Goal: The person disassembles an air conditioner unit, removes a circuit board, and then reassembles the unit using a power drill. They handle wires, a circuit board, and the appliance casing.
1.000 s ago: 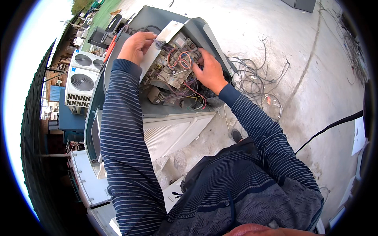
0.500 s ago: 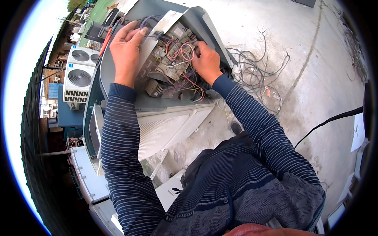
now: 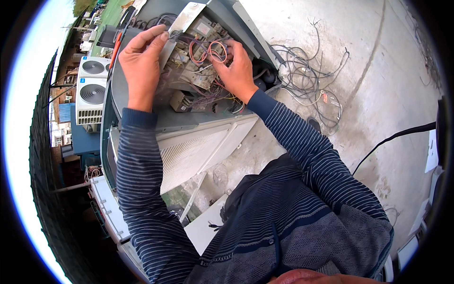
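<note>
Right hand [image 3: 236,72] (curled; I cannot tell if gripping) has orange wires [image 3: 209,48] at its fingertips.

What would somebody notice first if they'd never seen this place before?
Probably the bright pinkish-orange wire loops by the right hand, among the dusty parts inside the open grey metal casing. Next might come the white units with round fans, over on the left. The dark cables tangled on the pale floor, right of the casing, stand out too.
</note>
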A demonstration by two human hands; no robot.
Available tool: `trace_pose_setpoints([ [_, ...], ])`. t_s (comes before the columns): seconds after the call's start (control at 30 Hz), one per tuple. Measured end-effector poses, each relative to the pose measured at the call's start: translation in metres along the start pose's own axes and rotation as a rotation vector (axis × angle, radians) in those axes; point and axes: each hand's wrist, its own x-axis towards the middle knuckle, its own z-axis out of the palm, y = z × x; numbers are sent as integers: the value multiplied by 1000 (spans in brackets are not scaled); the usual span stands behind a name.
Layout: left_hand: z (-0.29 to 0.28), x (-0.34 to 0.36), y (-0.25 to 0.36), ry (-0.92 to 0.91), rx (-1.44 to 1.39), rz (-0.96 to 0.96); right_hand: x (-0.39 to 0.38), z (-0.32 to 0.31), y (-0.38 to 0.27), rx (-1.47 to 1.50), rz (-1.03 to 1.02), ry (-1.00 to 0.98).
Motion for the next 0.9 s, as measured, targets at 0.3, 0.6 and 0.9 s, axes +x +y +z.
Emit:
trace_pose_setpoints([
  [0.3, 0, -6, -5, 85, -259, -91, 13, 2, -4, -27, -88, 94],
  [0.6, 1, -2, -3, 62, -210, -169, 24, -13, -25, -157, -158, 59],
  [0.9, 8, -4, -12, -51, -121, 7, 21, -16, -14, -246, -287, 96],
])
